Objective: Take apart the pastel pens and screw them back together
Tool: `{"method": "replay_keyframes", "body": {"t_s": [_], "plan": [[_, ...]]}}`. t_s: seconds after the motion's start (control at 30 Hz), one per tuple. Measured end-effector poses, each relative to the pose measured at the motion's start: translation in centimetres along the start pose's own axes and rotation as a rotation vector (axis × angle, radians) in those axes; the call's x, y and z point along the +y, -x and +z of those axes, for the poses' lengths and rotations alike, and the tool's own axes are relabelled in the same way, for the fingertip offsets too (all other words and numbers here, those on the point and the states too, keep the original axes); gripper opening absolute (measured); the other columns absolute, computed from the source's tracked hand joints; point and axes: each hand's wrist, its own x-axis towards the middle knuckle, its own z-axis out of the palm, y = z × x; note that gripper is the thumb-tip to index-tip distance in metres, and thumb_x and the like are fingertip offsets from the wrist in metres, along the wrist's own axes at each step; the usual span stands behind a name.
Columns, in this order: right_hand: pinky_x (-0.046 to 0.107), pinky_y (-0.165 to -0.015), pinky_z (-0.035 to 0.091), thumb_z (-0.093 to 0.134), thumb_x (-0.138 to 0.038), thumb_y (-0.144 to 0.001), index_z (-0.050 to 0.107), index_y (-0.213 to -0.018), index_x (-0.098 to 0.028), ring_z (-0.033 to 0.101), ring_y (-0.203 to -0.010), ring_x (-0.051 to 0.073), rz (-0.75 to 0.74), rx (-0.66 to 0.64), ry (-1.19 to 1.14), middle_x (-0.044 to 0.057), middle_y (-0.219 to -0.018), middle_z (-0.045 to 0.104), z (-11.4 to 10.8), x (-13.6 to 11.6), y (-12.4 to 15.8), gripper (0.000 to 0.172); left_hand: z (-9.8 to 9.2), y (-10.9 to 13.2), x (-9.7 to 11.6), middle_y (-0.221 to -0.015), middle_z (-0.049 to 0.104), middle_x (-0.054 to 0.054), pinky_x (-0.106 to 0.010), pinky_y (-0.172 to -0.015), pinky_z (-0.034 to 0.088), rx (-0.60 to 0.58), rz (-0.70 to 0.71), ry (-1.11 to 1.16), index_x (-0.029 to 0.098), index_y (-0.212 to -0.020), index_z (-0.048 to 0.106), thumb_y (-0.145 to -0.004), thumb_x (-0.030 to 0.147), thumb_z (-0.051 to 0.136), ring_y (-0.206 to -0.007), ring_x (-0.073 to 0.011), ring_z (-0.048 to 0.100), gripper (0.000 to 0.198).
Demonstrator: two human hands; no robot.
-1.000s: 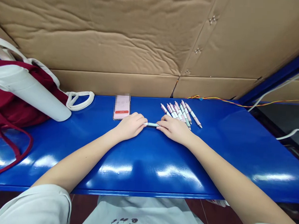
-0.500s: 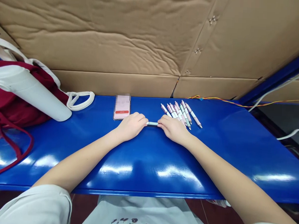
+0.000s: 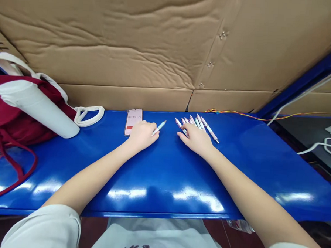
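Note:
My left hand [image 3: 142, 135] is closed around a light blue and white pen [image 3: 161, 125], whose tip points up and to the right. To its right, my right hand [image 3: 198, 140] rests over the near side of a pile of pens [image 3: 209, 130], with thumb and forefinger apart. The pens are pink, white and pale green, and lie side by side on the blue table [image 3: 162, 175]. My right hand hides part of several of them; whether its fingers touch one is unclear. Partly behind my left hand lies a phone [image 3: 133, 118] showing a timer.
At the left, a white bottle [image 3: 44, 110] leans against a dark red bag [image 3: 5, 119] with white straps. Brown cardboard [image 3: 130, 44] closes off the back. Thin yellow and red wires [image 3: 238, 113] run along the rear edge, and white cables [image 3: 316, 146] hang at the right.
The pen, earlier held level between both hands, is now tilted in my left hand alone. My right hand has let go of it and opened beside the pile. The view has tilted slightly.

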Motion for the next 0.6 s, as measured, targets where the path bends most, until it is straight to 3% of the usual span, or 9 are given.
{"method": "replay_keyframes", "body": {"t_s": [0.07,0.2,0.37,0.43,0.53,0.6], "plan": [[0.029,-0.067,0.042,0.046,-0.038,-0.088,0.058,-0.098,-0.019,0.061,-0.089,0.023,0.085,-0.032,0.114,0.01,-0.101,0.064,-0.3,0.3,0.0,0.025,-0.3,-1.4,-0.3,-0.077,0.067,-0.01,-0.036,-0.071,0.039,-0.05,-0.121,-0.065,0.016,-0.084,0.064,-0.084,0.033,0.044,-0.078,-0.0264,0.06,0.027],[0.032,-0.068,0.044,0.045,-0.038,-0.087,0.058,-0.099,-0.018,0.061,-0.093,0.026,0.17,-0.087,0.225,0.012,-0.106,0.063,-0.4,0.3,-0.1,0.027,-0.1,-3.3,-1.0,-0.082,0.068,-0.014,-0.038,-0.072,0.038,-0.044,-0.176,-0.082,0.013,-0.081,0.066,-0.082,0.027,0.043,-0.082,-0.0296,0.061,0.028],[0.032,-0.067,0.044,0.045,-0.032,-0.087,0.061,-0.089,-0.016,0.062,-0.09,0.026,0.124,-0.099,0.201,0.014,-0.101,0.064,-0.7,-0.3,-0.1,0.023,-0.4,-2.7,-1.1,-0.085,0.065,-0.014,-0.038,-0.073,0.039,0.017,-0.176,-0.069,0.013,-0.086,0.064,-0.086,0.04,0.044,-0.083,-0.0287,0.06,0.034],[0.031,-0.065,0.043,0.045,-0.031,-0.088,0.06,-0.084,-0.017,0.063,-0.086,0.024,0.089,-0.091,0.135,0.013,-0.096,0.066,-0.9,-0.5,0.1,0.021,-0.9,-1.7,-0.7,-0.092,0.064,-0.014,-0.04,-0.078,0.039,0.103,-0.102,-0.037,0.014,-0.093,0.062,-0.087,0.044,0.046,-0.09,-0.0287,0.058,0.034],[0.027,-0.061,0.041,0.045,-0.032,-0.09,0.057,-0.088,-0.019,0.063,-0.076,0.02,-0.04,-0.11,-0.029,0.007,-0.086,0.067,-1.2,-1.0,0.7,0.018,-1.5,-0.1,0.4,-0.117,0.057,-0.014,-0.043,-0.086,0.037,0.279,0.148,0.005,0.017,-0.113,0.056,-0.087,0.042,0.05,-0.107,-0.0303,0.051,0.037],[0.026,-0.061,0.04,0.044,-0.032,-0.091,0.056,-0.093,-0.02,0.062,-0.072,0.017,-0.171,-0.131,-0.161,0.004,-0.082,0.067,-1.3,-1.5,1.1,0.016,-1.6,0.7,1.3,-0.123,0.055,-0.014,-0.044,-0.091,0.036,0.3,0.31,0.003,0.018,-0.117,0.054,-0.091,0.04,0.046,-0.117,-0.0304,0.046,0.035]]}}
